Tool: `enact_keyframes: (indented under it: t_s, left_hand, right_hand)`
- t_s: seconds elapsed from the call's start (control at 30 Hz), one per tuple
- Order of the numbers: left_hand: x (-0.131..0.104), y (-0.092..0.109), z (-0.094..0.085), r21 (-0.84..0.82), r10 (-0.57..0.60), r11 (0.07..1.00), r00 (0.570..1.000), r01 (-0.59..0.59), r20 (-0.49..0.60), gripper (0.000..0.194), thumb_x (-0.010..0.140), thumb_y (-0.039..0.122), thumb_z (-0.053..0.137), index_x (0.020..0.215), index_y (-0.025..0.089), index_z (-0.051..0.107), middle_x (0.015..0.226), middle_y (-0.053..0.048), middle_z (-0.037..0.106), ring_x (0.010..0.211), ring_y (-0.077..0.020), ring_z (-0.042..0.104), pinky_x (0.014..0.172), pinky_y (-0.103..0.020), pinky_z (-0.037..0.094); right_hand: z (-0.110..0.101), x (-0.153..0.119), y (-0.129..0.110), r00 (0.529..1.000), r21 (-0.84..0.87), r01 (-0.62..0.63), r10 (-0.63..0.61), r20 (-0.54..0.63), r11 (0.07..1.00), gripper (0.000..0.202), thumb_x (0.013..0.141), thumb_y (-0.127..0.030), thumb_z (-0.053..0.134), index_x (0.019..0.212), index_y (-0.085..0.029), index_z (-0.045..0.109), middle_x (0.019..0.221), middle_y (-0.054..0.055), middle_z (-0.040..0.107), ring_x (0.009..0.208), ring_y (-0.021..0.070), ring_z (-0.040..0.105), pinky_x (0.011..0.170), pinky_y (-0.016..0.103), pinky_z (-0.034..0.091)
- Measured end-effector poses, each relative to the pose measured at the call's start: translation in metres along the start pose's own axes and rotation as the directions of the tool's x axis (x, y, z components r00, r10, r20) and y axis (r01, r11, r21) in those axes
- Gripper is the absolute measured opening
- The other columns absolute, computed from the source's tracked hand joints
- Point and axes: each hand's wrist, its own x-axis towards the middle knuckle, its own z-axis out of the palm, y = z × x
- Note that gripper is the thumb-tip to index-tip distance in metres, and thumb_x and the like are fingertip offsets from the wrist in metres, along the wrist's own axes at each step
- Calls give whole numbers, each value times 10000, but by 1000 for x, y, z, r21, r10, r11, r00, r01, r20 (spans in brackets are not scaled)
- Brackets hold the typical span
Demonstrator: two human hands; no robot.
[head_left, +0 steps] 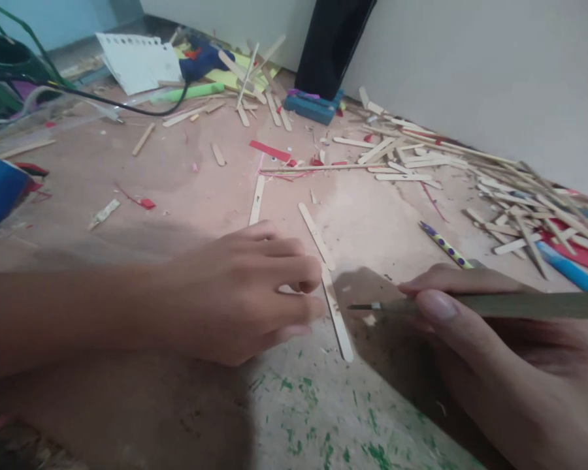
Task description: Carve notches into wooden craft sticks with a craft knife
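My left hand is low over the surface, its fingers curled and fingertips pressing a popsicle stick. That stick's far end meets or overlaps another popsicle stick; part of the joint is behind my fingers. In my right hand is a pointed tool with a long grey-green handle, gripped like a pen. Its thin dark metal tip is just right of the pressed stick, and I cannot tell whether it touches anything. Beyond my left hand, a third popsicle stick reaches toward a thin wooden skewer.
Loose popsicle sticks and skewers pile up along the wall at right. A patterned pencil lies near my right hand. At the back are a dark post in a blue block, torn paper and a black cable.
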Motion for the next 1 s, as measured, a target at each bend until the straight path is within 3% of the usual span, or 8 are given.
enact_keyframes:
  t_s: [0.17, 0.27, 0.37, 0.53, 0.67, 0.8, 0.9, 1.0]
  left_hand:
    - [-1, 3, 0, 1, 37, 999, 986, -38, 161, 351, 1112, 379, 567, 1422, 240, 655, 1474, -83, 670, 1319, -280, 631, 1050, -464, 448]
    - [0, 2, 0, 45, 72, 995, 972, -84, 225, 457, 1088, 502, 607, 1477, 261, 619, 1549, -107, 613, 1336, -315, 628, 1038, -500, 476]
    - [-1, 2, 0, 26, 80, 996, 972, -88, 221, 398, 1092, 457, 594, 1429, 250, 646, 1532, -111, 625, 1327, -324, 649, 1072, -527, 496]
    - [-3, 2, 3, 14, 67, 998, 992, -69, 107, 324, 1116, 369, 551, 1353, 199, 692, 1429, -140, 698, 1330, -327, 683, 1211, -574, 472]
    - [-2, 2, 2, -22, 77, 997, 992, -76, 104, 326, 1099, 294, 565, 1369, 172, 702, 1435, -148, 704, 1351, -319, 689, 1242, -536, 483]
    - [-1, 2, 1, 1, 100, 995, 984, -101, 147, 364, 1108, 409, 591, 1400, 218, 696, 1493, -141, 665, 1462, -300, 605, 1316, -519, 401]
    - [-1, 0, 3, 23, 114, 993, 977, -120, 182, 437, 1107, 502, 576, 1429, 220, 667, 1514, -161, 636, 1471, -318, 581, 1289, -550, 419]
    - [-1, -1, 5, 21, 117, 992, 975, -123, 187, 439, 1093, 492, 596, 1439, 228, 654, 1527, -159, 625, 1468, -322, 578, 1278, -551, 433]
  right_hand:
    - [-3, 5, 3, 1000, 65, 8, -10, 26, 998, 36, 909, -302, 842, 874, -295, 844, 653, -34, 663, 554, 99, 565, 585, 220, 534]
    - [-7, 10, 8, 979, 230, -162, 127, 158, 960, 113, 930, -379, 833, 1017, -315, 863, 740, 10, 746, 586, 142, 633, 517, 254, 505]
    - [-12, 14, 13, 955, 297, -249, 184, 231, 922, 136, 938, -405, 822, 1042, -328, 866, 772, 31, 781, 617, 172, 671, 515, 270, 525]
    - [-15, 12, 12, 949, 220, -182, 113, 293, 958, 101, 1002, -356, 762, 1026, -317, 852, 678, -21, 693, 562, 113, 595, 519, 228, 473]
    - [-12, 10, 6, 955, 96, -51, 20, 294, 994, 55, 960, -358, 805, 995, -350, 847, 736, -31, 733, 629, 118, 663, 565, 197, 548]
    - [-8, 9, 4, 943, 80, 42, -66, 325, 996, 54, 973, -322, 791, 989, -365, 820, 874, -51, 796, 724, 93, 724, 645, 142, 584]
    - [-8, 9, 6, 930, 63, 103, -118, 347, 993, 100, 1027, -312, 727, 1047, -366, 809, 811, -60, 756, 690, 76, 690, 639, 124, 563]
    - [-7, 9, 9, 929, 34, 134, -137, 343, 990, 116, 1037, -309, 712, 1076, -364, 806, 800, -57, 745, 684, 88, 691, 650, 148, 575]
